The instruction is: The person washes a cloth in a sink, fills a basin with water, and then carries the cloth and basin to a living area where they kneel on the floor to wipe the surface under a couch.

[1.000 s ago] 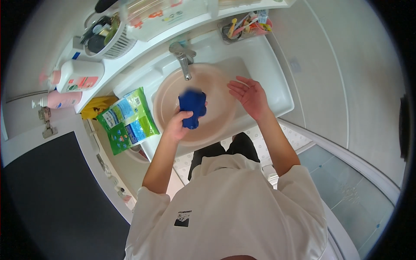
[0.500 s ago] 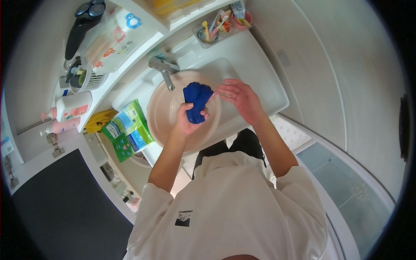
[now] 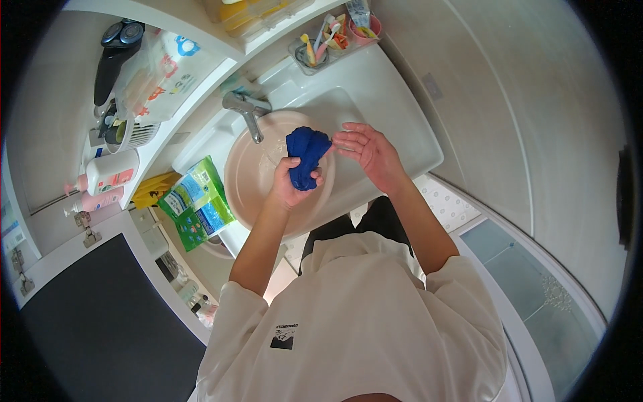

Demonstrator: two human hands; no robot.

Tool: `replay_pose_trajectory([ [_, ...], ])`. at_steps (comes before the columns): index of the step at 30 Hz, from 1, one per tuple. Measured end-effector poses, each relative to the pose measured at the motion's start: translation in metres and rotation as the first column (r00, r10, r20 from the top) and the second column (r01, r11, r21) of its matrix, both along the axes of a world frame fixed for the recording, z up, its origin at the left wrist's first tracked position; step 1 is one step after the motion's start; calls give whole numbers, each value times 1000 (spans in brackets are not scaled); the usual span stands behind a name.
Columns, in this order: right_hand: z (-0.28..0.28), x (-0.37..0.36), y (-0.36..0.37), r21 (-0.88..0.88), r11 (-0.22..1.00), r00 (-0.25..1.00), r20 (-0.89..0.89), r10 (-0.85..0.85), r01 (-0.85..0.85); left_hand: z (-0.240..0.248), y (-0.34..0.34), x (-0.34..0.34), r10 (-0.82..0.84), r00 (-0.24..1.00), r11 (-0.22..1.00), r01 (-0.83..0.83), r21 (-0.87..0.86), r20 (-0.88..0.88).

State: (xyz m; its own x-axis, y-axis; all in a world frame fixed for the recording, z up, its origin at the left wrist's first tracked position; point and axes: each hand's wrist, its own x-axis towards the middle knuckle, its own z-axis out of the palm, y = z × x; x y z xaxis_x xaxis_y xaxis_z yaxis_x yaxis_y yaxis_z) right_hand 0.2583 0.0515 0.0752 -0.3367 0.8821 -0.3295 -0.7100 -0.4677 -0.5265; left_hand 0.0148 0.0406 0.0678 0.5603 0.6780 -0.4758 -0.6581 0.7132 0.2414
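Note:
A wet-looking, bunched dark-blue cloth (image 3: 307, 155) sits in my left hand (image 3: 289, 186), whose thumb and fingers are wrapped round its lower part. Whether it is a garment or a rag cannot be made out. Just to its right, my right hand (image 3: 375, 157) is open, its palm turned up and its fingers stretched toward the cloth. The fingertips come close to the cloth's edge; contact there is hard to judge. Under the left hand and the cloth stands a pale pink basin (image 3: 251, 201), which appears to contain water.
The basin rests in a white sink (image 3: 395, 100) below a chrome faucet (image 3: 246, 115). A green-and-blue packet (image 3: 201, 201) lies on the sink's left edge. A tray of toothbrushes (image 3: 311, 57) is at the back. Shelves on the left hold pump bottles (image 3: 112, 171) and a shaver (image 3: 115, 63).
The view has shifted slightly, so the sink and shelf appear a little further left. My left hand keeps its grip on the cloth, and my right hand stays open beside it.

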Motion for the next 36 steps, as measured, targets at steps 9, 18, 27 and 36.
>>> replay_pose_trajectory([
  [9, -2, 11, -2, -45, 998, 999, -18, -37, 36, 2, -1, 0, 29, 999, 1000, -29, 4, 37],
  [18, 13, 28, 3, -81, 993, 983, -154, -96, 84, 11, -6, -1, 21, 997, 1000, -20, 12, -75],
  [27, 36, 27, 24, -42, 993, 913, -388, -121, 114, 16, -28, 26, 15, 991, 988, 5, -153, 133],
  [36, 19, 2, 4, -29, 1000, 694, -720, -25, 6, 3, -33, 50, 157, 964, 925, -68, -375, 213],
])
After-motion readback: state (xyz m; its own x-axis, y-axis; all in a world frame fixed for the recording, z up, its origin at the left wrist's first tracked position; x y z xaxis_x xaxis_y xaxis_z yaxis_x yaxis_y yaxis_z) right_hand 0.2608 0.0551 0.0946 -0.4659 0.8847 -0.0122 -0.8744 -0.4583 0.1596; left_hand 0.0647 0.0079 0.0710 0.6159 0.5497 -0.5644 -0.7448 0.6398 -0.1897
